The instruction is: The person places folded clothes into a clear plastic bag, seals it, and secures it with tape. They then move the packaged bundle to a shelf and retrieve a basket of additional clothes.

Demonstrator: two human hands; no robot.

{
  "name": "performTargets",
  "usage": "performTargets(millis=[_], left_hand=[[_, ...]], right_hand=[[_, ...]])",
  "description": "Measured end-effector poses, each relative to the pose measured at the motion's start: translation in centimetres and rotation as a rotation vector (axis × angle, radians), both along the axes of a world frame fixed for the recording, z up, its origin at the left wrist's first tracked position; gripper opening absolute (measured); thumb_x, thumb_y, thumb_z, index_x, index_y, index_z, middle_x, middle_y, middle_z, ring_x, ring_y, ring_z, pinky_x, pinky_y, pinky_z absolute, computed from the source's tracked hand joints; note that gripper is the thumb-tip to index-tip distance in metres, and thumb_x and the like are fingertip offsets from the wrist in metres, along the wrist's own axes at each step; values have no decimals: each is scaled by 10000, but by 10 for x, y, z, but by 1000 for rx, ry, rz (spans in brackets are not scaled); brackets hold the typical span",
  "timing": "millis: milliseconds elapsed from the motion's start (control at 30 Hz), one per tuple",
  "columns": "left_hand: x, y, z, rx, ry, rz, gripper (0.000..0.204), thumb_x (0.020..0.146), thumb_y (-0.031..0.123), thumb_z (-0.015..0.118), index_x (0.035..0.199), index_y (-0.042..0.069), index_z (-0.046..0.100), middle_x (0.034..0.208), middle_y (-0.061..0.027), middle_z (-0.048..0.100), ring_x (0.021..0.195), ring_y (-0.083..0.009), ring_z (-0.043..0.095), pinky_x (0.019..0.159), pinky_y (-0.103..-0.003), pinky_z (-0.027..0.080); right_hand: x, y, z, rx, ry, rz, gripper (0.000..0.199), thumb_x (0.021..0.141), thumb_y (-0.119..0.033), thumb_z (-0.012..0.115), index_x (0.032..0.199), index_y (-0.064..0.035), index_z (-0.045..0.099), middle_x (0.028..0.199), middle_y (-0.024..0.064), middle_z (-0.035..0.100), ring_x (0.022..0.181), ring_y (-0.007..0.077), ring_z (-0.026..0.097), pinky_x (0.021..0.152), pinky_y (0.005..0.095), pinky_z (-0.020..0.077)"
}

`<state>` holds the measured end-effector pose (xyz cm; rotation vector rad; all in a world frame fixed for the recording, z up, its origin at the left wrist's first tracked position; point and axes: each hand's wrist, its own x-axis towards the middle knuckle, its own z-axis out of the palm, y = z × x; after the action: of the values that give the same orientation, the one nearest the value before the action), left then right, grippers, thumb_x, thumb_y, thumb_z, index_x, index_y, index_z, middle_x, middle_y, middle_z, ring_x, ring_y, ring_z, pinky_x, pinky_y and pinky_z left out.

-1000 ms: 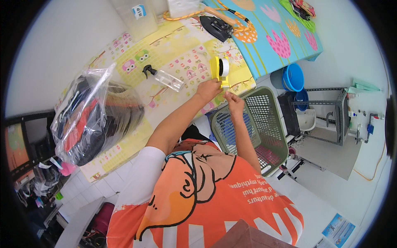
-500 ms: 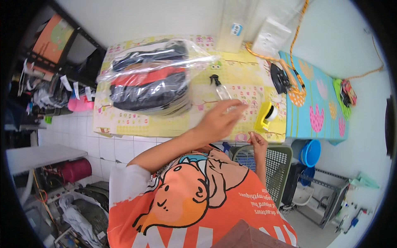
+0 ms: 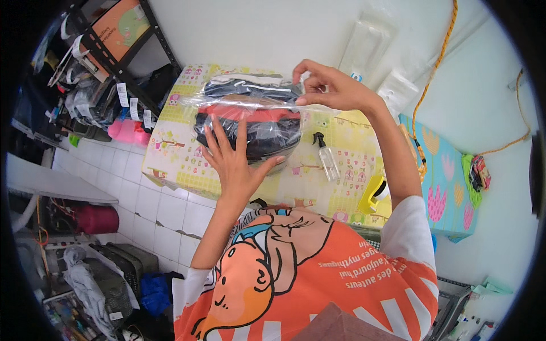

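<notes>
A clear plastic bag (image 3: 273, 149) filled with folded clothes in black, red, white and dark blue lies on the table. On its near part my left hand (image 3: 232, 162) rests flat, fingers spread over the dark and red fabric. My right hand (image 3: 335, 88) is at the bag's right end, beside the shiny folded edge of plastic. Its thumb reaches toward that edge, and a gap shows between the thumb and the arched forefinger. Any small piece of film or tape at those fingertips cannot be made out.
A clear spray bottle (image 3: 328, 159) lies right of the bag, with a yellow tape dispenser (image 3: 372, 194) nearer the table's front right. Clear plastic packs (image 3: 367, 42) lean on the wall by an orange cord (image 3: 441, 54). A black metal rack (image 3: 133, 74) stands left.
My left hand has moved left from near the spray bottle onto the bag. My right hand has gone from beside the tape dispenser up to the bag's right end. The view has shifted.
</notes>
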<state>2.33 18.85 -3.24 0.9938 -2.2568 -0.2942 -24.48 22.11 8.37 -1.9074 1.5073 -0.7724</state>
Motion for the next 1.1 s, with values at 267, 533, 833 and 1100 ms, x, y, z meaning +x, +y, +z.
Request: performTargets(millis=[267, 533, 833, 1100], left_hand=[[12, 4, -15, 57, 71, 25, 1044, 676, 592, 806, 1526, 196, 348, 1603, -268, 87, 1448, -525, 63, 1059, -734, 80], [4, 5, -22, 41, 85, 49, 1040, 689, 571, 807, 1535, 197, 330, 1608, -265, 73, 1444, -542, 62, 1054, -737, 90], [-7, 24, -45, 332, 386, 66, 1427, 602, 533, 892, 1553, 60, -60, 1480, -421, -234, 1422, -558, -150, 1118, -666, 91], [4, -29, -85, 271, 341, -68, 1514, 577, 582, 887, 1536, 53, -158, 1502, -375, -267, 1438, -507, -183, 1155, -610, 63]], right_hand=[[8, -58, 7, 276, 331, 244, 458, 846, -359, 766, 1050, -76, 469, 537, 1, 483, 512, 144, 387, 512, 315, 303], [25, -70, -7, 93, 874, 129, 669, 688, -524, 828, 1075, -48, 560, 841, 111, 695, 854, 282, 688, 660, 403, 500], [-52, -73, -45, 165, 300, -343, 814, 729, -693, 719, 1189, -33, 595, 1092, 135, 664, 1009, 288, 636, 834, 398, 510], [-31, -54, -114, 133, -454, -364, 595, 905, -505, 627, 1303, -64, 596, 1252, 102, 612, 1164, 209, 539, 976, 347, 415]])
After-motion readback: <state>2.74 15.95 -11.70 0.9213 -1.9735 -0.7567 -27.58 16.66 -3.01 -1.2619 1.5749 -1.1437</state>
